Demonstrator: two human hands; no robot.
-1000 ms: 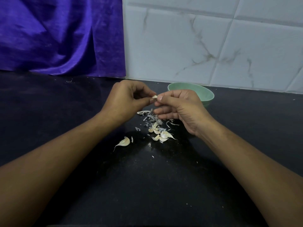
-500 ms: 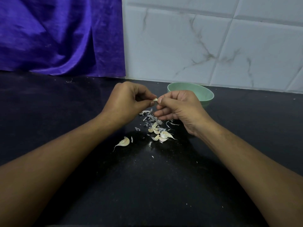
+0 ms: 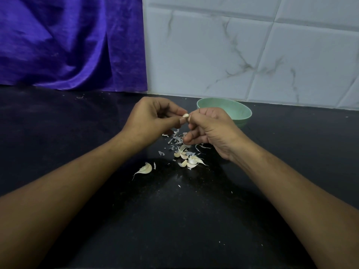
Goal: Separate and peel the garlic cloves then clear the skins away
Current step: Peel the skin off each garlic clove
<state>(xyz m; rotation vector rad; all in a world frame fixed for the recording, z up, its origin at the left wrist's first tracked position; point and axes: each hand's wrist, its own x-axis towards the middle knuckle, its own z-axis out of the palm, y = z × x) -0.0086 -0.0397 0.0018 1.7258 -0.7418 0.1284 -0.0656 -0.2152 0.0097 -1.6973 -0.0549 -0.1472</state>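
Pinching one garlic clove (image 3: 185,115) between them, the left hand (image 3: 153,121) and right hand (image 3: 211,131) hover above loose cloves and skins (image 3: 175,139) on the black counter (image 3: 174,220), near a green bowl (image 3: 240,113).

Behind the left hand (image 3: 153,121) and the right hand (image 3: 211,131), both forearms (image 3: 77,183) are bare from the wrist back, and each thumb (image 3: 181,120) ends in a pale nail.

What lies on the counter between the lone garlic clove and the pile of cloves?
In the head view, a small sliver of skin lies right beside the lone clove; otherwise only black counter with tiny flecks up to the pile.
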